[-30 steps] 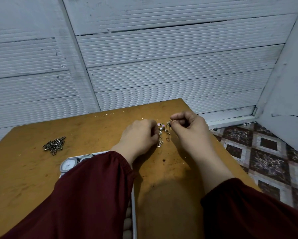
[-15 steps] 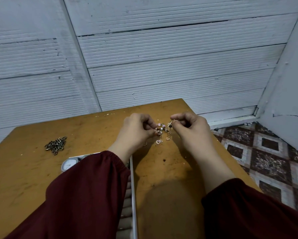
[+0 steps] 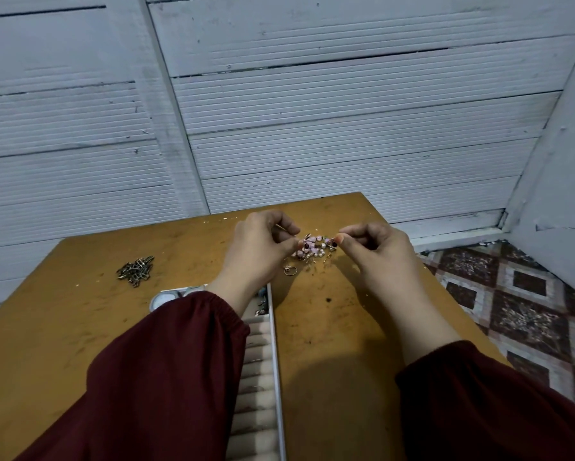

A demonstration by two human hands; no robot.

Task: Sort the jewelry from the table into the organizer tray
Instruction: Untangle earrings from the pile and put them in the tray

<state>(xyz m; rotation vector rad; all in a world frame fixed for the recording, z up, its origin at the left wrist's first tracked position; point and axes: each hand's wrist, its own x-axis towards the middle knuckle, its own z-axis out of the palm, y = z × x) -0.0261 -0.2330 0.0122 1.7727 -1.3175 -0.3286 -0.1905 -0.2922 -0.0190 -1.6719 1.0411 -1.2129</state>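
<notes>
Left hand (image 3: 259, 251) & right hand (image 3: 379, 257) fingers pinch tangled pink-bead gold jewelry (image 3: 314, 247); I'm prob. untangling; nxt: one pc to white organizer tray (image 3: 274, 327).

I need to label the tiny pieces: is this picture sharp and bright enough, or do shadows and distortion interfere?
Head view: dim, cool light, no glare; head view: the beaded jewelry is small and soft, its beads barely separable; head view: a broad shadow darkens the table beside the organizer tray; head view: the wide-angle lens slants the wall boards.
</notes>
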